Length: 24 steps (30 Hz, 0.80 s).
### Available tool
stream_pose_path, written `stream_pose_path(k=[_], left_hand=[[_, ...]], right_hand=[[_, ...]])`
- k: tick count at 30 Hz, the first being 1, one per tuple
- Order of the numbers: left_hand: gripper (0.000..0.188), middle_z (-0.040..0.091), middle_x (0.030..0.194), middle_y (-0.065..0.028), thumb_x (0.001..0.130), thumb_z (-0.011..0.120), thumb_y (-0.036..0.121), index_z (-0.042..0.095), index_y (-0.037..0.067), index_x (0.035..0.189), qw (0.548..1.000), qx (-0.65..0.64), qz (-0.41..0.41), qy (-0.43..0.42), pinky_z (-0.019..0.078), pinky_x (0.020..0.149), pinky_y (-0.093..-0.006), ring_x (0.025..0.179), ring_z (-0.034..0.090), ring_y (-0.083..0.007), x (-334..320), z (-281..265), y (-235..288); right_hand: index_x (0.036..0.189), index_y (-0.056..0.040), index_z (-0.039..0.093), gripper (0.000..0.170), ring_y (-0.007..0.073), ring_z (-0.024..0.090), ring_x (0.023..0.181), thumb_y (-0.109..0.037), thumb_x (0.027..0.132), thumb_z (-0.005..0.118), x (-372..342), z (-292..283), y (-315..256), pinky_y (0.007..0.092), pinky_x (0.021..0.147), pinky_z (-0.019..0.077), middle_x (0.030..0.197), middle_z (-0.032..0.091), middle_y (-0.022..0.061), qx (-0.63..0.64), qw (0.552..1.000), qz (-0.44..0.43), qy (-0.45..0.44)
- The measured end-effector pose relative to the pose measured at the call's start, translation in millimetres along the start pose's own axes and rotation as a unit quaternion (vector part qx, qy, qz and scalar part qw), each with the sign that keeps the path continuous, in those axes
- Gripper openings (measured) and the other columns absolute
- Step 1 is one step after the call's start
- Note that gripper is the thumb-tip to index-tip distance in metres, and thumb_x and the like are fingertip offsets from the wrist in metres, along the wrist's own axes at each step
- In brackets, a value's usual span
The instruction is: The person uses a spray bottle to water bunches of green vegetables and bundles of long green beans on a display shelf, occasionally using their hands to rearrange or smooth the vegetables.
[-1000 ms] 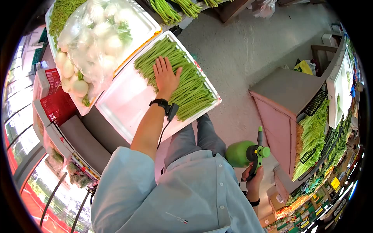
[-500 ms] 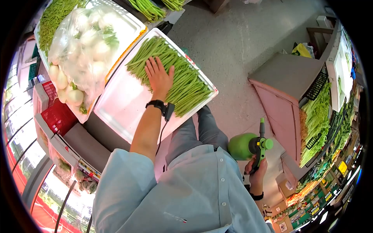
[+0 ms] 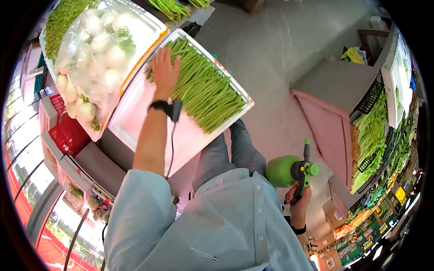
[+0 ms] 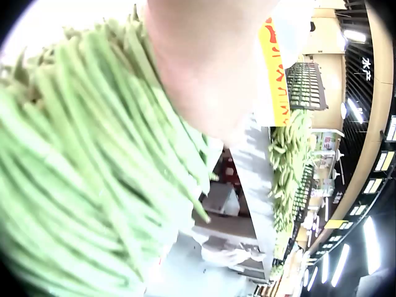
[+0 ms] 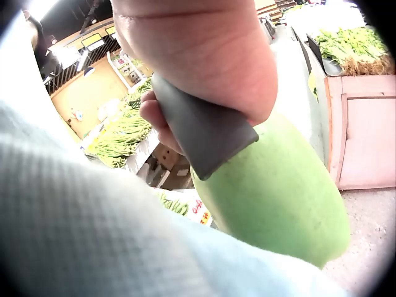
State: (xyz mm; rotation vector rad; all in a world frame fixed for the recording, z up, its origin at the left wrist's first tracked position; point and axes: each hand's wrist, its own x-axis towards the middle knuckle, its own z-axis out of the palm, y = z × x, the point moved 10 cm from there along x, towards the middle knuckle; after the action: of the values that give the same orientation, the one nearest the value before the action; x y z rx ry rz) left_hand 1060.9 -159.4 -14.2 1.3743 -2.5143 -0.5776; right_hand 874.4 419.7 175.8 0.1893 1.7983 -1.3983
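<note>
Long green beans point(image 3: 210, 92) lie side by side along the far and right part of a white foam tray point(image 3: 147, 118). My left hand point(image 3: 166, 74) touches the beans' upper left edge, its fingers fairly straight and pointing away from me. In the left wrist view the bean ends point(image 4: 74, 142) show close up next to the hand. Low at my right side, my right hand point(image 3: 299, 202) grips the black handle of a green pump sprayer point(image 3: 280, 171). The right wrist view shows fingers wrapped round that dark handle point(image 5: 201, 127), above the green tank point(image 5: 278, 192).
Left of the tray, a clear plastic bag point(image 3: 97, 43) holds round white vegetables. Loose ones point(image 3: 85, 109) lie below it. A red crate point(image 3: 70, 135) stands further left. On the right are a grey-topped counter point(image 3: 337, 83) and leafy greens point(image 3: 368, 149).
My left hand has moved left across the beans, from on top of them to their left edge. The right hand keeps its grip on the sprayer.
</note>
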Motion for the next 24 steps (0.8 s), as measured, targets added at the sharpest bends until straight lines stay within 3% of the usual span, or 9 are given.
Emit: stream_pose_path(k=[2,5,7,9,14,19,21,22,24], left_hand=[[0.066,0.039,0.149,-0.0147,0.098,0.043,0.049,0.037,0.004,0.146,0.977,0.196,0.059,0.056,0.0206,0.114,-0.0535,0.135,0.036,-0.0327,18.0,1.4,-6.4],[0.068,0.039,0.149,-0.0144,0.098,0.043,0.049,0.035,0.004,0.147,0.968,0.244,0.050,-0.013,0.0223,0.111,-0.0551,0.135,0.036,-0.0323,-9.2,23.4,-11.9],[0.073,0.032,0.153,-0.0166,0.099,0.037,0.054,0.028,0.003,0.150,0.970,0.241,0.041,-0.018,0.0210,0.111,-0.0550,0.139,0.031,-0.0343,-32.2,32.0,-3.9],[0.079,0.029,0.155,-0.0183,0.098,0.032,0.059,0.023,0.002,0.152,0.968,0.245,-0.053,-0.007,0.0143,0.115,-0.0559,0.141,0.027,-0.0351,-43.6,29.1,-4.7],[0.088,0.015,0.156,-0.0295,0.098,0.027,0.061,0.014,-0.008,0.150,0.974,0.159,-0.160,-0.017,0.0038,0.118,-0.0535,0.146,0.012,-0.0407,-7.6,36.7,-22.0],[0.088,0.016,0.155,-0.0314,0.098,0.022,0.062,0.013,-0.009,0.150,0.967,0.189,-0.173,0.008,0.0047,0.118,-0.0542,0.147,0.009,-0.0413,-36.6,43.3,-4.5],[0.087,0.016,0.155,-0.0311,0.098,0.025,0.060,0.015,-0.009,0.149,0.967,0.166,-0.187,-0.050,0.0054,0.118,-0.0542,0.147,0.010,-0.0417,-32.1,36.8,-3.1],[0.087,0.016,0.155,-0.0311,0.098,0.025,0.060,0.015,-0.009,0.149,0.967,0.165,-0.187,-0.050,0.0054,0.118,-0.0542,0.147,0.010,-0.0417,-34.3,33.7,2.4],[0.085,0.018,0.155,-0.0307,0.098,0.031,0.058,0.020,-0.009,0.149,0.984,0.150,-0.054,0.076,0.0060,0.118,-0.0534,0.146,0.012,-0.0419,-37.9,9.9,51.2]], right_hand=[[0.103,-0.0019,0.051,0.053,0.0141,0.043,0.041,-0.054,0.100,0.042,-3.7,-3.6,3.2,0.0270,0.042,0.0381,0.054,0.047,0.0059,0.020,1.000,0.005,0.013],[0.103,-0.0020,0.050,0.052,0.0140,0.043,0.041,-0.054,0.100,0.042,-4.1,-6.8,0.6,0.0268,0.042,0.0382,0.054,0.047,0.0058,0.029,0.999,-0.008,0.016],[0.104,-0.0019,0.050,0.052,0.0140,0.044,0.041,-0.053,0.100,0.042,-3.9,-8.6,0.7,0.0266,0.042,0.0383,0.054,0.047,0.0057,0.018,1.000,-0.007,0.021],[0.104,-0.0020,0.050,0.052,0.0139,0.044,0.041,-0.053,0.100,0.042,-2.0,-10.8,1.0,0.0266,0.042,0.0382,0.054,0.047,0.0057,0.017,1.000,-0.006,0.022],[0.104,-0.0021,0.050,0.052,0.0137,0.044,0.041,-0.053,0.100,0.042,-0.4,-9.1,-2.0,0.0263,0.042,0.0379,0.054,0.047,0.0058,0.011,1.000,0.006,0.019],[0.105,-0.0024,0.051,0.050,0.0134,0.044,0.041,-0.052,0.101,0.042,6.0,-0.2,-9.5,0.0257,0.041,0.0370,0.055,0.048,0.0061,0.010,1.000,0.000,-0.009],[0.105,-0.0025,0.051,0.050,0.0133,0.043,0.041,-0.051,0.101,0.041,11.1,-2.0,-11.9,0.0256,0.041,0.0367,0.055,0.048,0.0061,0.005,1.000,-0.004,-0.017],[0.105,-0.0026,0.051,0.050,0.0133,0.043,0.041,-0.051,0.101,0.041,12.7,-2.1,-13.0,0.0256,0.041,0.0364,0.055,0.048,0.0061,-0.002,1.000,-0.005,-0.025],[0.105,-0.0025,0.051,0.050,0.0132,0.043,0.040,-0.051,0.101,0.040,14.9,-3.7,-13.3,0.0256,0.041,0.0362,0.055,0.048,0.0062,0.000,1.000,-0.006,-0.019]])
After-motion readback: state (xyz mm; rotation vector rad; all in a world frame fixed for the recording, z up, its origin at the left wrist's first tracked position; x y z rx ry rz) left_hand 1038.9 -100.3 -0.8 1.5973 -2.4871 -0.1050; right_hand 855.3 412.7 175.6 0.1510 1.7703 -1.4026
